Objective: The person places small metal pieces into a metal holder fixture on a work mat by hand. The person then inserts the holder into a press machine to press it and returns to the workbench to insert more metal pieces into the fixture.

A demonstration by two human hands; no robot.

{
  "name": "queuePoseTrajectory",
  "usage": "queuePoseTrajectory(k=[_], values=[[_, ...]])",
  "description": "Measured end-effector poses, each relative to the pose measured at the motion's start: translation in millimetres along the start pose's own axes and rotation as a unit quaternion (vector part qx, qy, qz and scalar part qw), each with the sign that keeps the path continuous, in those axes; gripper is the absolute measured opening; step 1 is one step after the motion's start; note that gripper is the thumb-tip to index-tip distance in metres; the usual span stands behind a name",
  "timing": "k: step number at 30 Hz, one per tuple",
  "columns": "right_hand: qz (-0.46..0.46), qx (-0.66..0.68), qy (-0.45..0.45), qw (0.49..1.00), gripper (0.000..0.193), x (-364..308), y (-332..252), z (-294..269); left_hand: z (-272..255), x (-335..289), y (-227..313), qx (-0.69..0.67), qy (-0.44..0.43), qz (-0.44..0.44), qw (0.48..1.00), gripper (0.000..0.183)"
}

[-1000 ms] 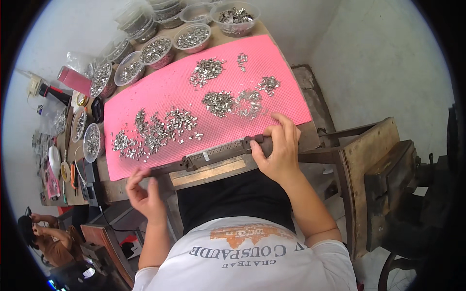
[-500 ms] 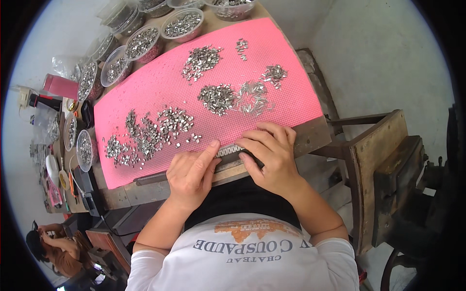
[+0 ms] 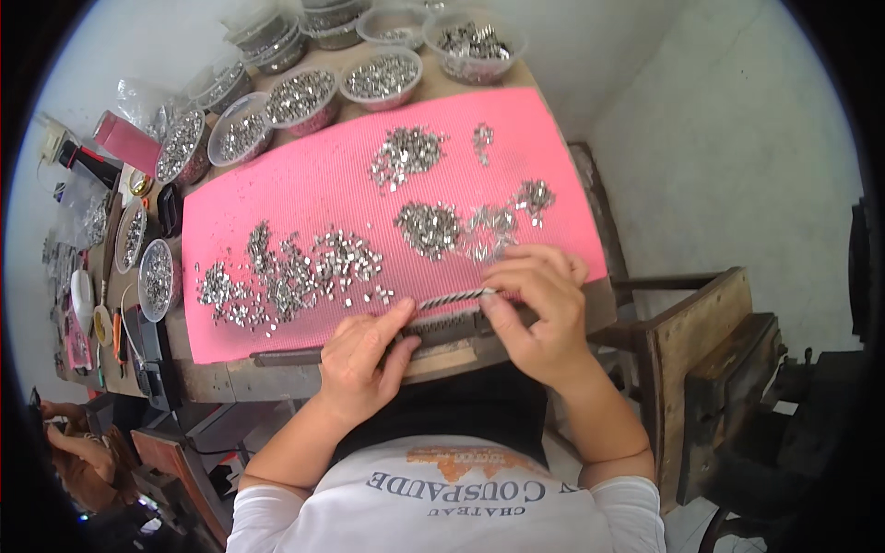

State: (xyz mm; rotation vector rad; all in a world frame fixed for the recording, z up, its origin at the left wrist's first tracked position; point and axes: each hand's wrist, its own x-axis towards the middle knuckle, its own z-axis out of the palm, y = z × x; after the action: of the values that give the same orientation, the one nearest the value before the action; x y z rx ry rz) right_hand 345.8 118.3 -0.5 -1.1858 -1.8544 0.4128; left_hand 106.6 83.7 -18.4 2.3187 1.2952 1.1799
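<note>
A narrow strip of small metal pieces with slanting dark gaps (image 3: 452,299) spans between my hands, just above a dark slotted bar (image 3: 442,324) at the table's near edge. My left hand (image 3: 364,355) pinches its left end between thumb and forefinger. The right end sits between the thumb and fingers of my right hand (image 3: 539,309). Beyond my right hand, thin silvery pins (image 3: 489,230) lie scattered on a pink ribbed mat (image 3: 313,180). Beside them is a heap of small metal pieces (image 3: 429,229), and more loose pieces (image 3: 286,272) spread over the mat's left part.
Round plastic tubs (image 3: 383,78) of metal pieces line the mat's far and left sides. Tools, among them an orange-handled one (image 3: 117,334), lie at far left. A wooden stand (image 3: 696,336) is to my right. Another person (image 3: 88,456) sits at lower left.
The strip has come up off the slotted bar and now stretches between both hands. My right hand has shifted right and slightly down. The whole view has tilted, showing more of the tubs.
</note>
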Motion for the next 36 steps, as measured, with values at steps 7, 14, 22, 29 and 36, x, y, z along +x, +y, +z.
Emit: queuePoseTrajectory(k=[7,14,22,29,36], values=[[-0.026,-0.153,0.132,0.979,0.007,122,66,-15,-6,-1,3,-0.010,-0.023,-0.012,1.000,0.056],[-0.035,-0.126,0.131,0.983,0.023,232,80,-7,-12,4,-2,-0.021,-0.039,-0.007,0.999,0.057],[0.090,-0.040,-0.168,0.981,0.019,166,65,-10,-41,30,-14,-0.099,-0.081,-0.102,0.986,0.041],[-0.023,-0.098,-0.097,0.990,0.014,124,82,9,-55,71,-41,-0.020,-0.112,-0.136,0.984,0.027],[-0.103,-0.224,-0.034,0.968,0.008,116,83,25,-43,106,-73,0.029,-0.142,-0.135,0.980,0.020]])
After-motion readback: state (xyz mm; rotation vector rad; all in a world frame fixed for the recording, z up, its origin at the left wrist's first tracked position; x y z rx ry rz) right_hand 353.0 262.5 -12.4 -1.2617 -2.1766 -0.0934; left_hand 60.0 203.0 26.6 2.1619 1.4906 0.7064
